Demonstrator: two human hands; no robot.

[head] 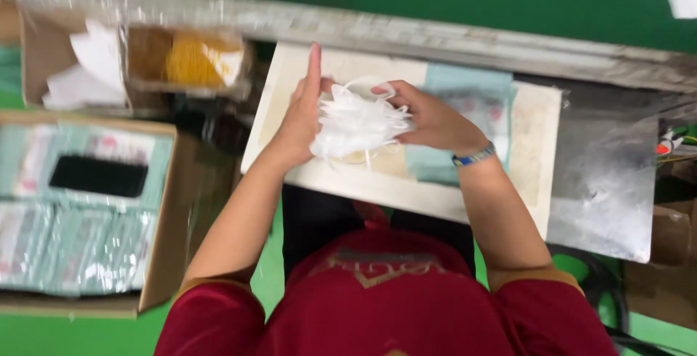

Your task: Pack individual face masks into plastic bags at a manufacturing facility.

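A stack of white face masks [356,127] with thin ear loops is held between both hands above a cream board [348,178]. My left hand [299,120] presses the stack's left side with its palm, the index finger stretched straight out. My right hand [430,118], with a blue wristband, grips the right side of the stack with curled fingers. Teal printed packets [472,98] lie on the board just behind and under the right hand.
A cardboard box [163,254] at the left holds rows of teal packets and a black phone [98,175]. Behind it are a box with something yellow [190,58] and white sheets [91,66]. A grey metal plate [602,182] lies to the right, with green floor below.
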